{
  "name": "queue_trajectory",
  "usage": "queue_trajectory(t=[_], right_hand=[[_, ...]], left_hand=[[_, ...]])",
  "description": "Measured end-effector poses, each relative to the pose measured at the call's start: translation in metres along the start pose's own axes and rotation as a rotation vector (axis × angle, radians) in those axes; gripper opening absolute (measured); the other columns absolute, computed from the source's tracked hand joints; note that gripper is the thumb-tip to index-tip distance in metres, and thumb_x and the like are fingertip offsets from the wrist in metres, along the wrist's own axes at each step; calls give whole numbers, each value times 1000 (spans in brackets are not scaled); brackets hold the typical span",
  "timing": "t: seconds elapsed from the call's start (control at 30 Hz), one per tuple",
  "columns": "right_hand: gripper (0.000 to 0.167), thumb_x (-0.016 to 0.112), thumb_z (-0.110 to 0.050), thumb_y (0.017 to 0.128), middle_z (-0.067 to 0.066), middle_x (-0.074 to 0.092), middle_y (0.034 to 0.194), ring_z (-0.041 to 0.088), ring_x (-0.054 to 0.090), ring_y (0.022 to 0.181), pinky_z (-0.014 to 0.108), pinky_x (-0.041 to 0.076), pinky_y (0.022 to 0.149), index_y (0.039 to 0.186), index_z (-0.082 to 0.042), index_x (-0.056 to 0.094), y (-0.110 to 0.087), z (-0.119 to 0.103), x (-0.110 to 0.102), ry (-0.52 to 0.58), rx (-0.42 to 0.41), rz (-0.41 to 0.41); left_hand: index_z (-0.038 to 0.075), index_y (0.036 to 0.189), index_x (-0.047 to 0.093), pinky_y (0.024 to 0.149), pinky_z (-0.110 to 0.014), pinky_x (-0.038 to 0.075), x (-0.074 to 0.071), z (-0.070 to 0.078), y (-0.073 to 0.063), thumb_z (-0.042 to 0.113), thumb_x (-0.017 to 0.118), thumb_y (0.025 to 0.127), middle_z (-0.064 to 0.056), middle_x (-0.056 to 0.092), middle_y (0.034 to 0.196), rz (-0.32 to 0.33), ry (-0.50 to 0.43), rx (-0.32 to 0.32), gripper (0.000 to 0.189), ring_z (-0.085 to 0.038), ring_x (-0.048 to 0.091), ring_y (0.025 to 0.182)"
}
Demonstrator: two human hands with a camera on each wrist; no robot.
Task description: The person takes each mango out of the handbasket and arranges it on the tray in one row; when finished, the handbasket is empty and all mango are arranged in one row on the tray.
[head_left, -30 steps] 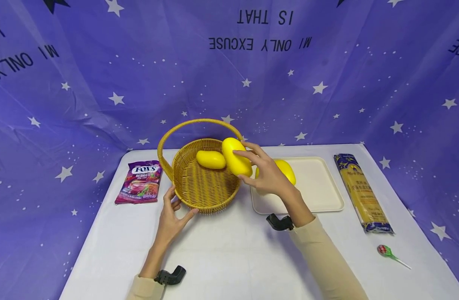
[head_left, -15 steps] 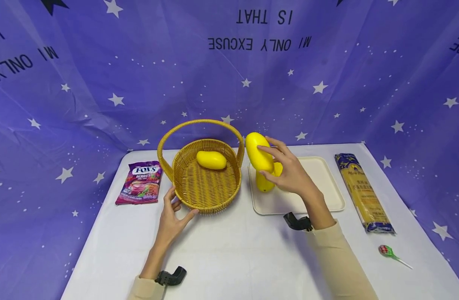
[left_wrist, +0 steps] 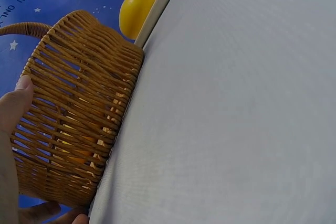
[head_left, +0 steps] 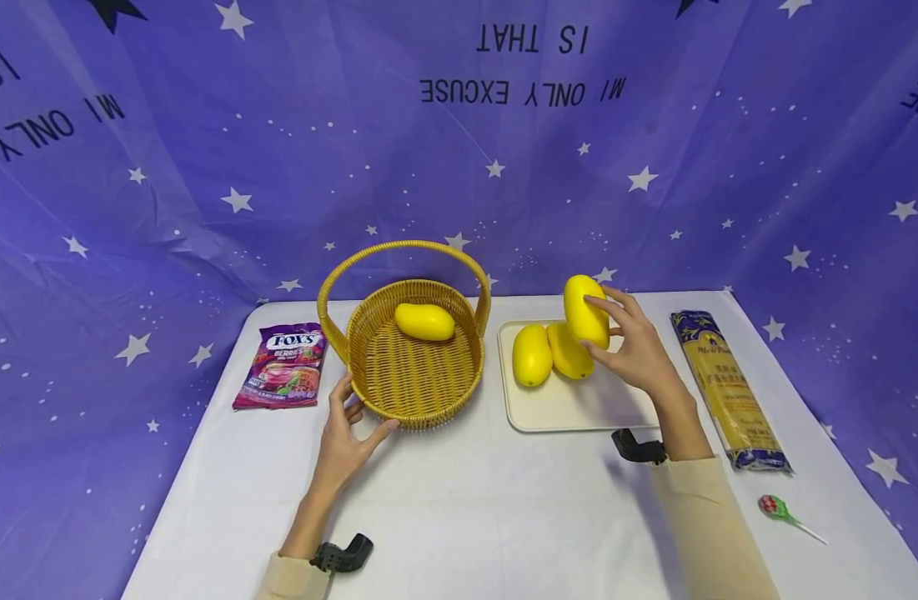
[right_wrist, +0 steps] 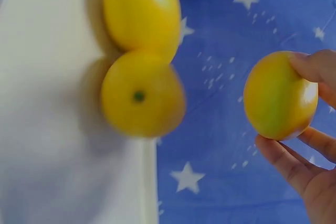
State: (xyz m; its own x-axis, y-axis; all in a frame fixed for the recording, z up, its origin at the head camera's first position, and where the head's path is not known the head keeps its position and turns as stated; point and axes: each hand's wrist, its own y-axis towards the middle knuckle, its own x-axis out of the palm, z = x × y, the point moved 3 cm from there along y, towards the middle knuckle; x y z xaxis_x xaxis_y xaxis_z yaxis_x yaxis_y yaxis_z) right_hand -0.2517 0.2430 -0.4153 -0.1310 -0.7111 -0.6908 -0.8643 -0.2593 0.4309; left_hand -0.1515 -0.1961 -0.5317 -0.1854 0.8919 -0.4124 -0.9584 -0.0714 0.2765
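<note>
My right hand [head_left: 640,350] pinches a yellow mango [head_left: 584,310] between thumb and fingers, raised over the back of the cream tray [head_left: 564,412]. Two more mangoes lie side by side on that tray, a left mango [head_left: 532,357] and a right mango [head_left: 568,352]. In the right wrist view the held mango [right_wrist: 275,95] hangs apart from those two. My left hand [head_left: 342,442] holds the near left side of a wicker basket [head_left: 413,383], its thumb [left_wrist: 18,100] at the rim. One mango [head_left: 424,322] lies inside the basket, toward the back.
A purple candy bag [head_left: 282,367] lies left of the basket. Right of the tray are a long pasta packet [head_left: 729,387] and, nearer, a lollipop [head_left: 775,507]. Behind the white table [head_left: 459,517] hangs a purple star-patterned cloth [head_left: 459,167].
My right hand has carried the mango rightward, from the basket's right rim to above the tray. Both mangoes on the tray have come into full view. My left hand stays at the basket.
</note>
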Motion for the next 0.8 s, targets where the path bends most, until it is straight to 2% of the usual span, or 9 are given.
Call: queue_trajectory(t=[0.43, 0.53, 0.8], right_hand=[[67, 78, 0, 77, 31, 35, 147, 51, 48, 121, 58, 56, 80, 139, -1, 51, -20, 59, 1, -66, 130, -50], [67, 77, 0, 78, 32, 34, 147, 52, 48, 120, 59, 55, 84, 139, -1, 50, -23, 66, 5, -65, 160, -93], [67, 77, -3, 79, 32, 32, 150, 54, 37, 131, 65, 46, 97, 140, -2, 49, -29, 74, 12, -70, 216, -172]], left_hand=[[18, 155, 16, 102, -47, 48, 0, -1, 0, 18, 86, 76, -19, 38, 149, -3, 3, -26, 105, -36, 55, 125], [16, 155, 17, 101, -46, 49, 0, -1, 0, 17, 86, 76, -18, 39, 149, 1, 8, -30, 105, -36, 55, 124], [18, 155, 17, 100, -47, 49, 1, 0, 0, 16, 85, 76, -19, 39, 149, 5, 8, -4, 104, -36, 56, 123]])
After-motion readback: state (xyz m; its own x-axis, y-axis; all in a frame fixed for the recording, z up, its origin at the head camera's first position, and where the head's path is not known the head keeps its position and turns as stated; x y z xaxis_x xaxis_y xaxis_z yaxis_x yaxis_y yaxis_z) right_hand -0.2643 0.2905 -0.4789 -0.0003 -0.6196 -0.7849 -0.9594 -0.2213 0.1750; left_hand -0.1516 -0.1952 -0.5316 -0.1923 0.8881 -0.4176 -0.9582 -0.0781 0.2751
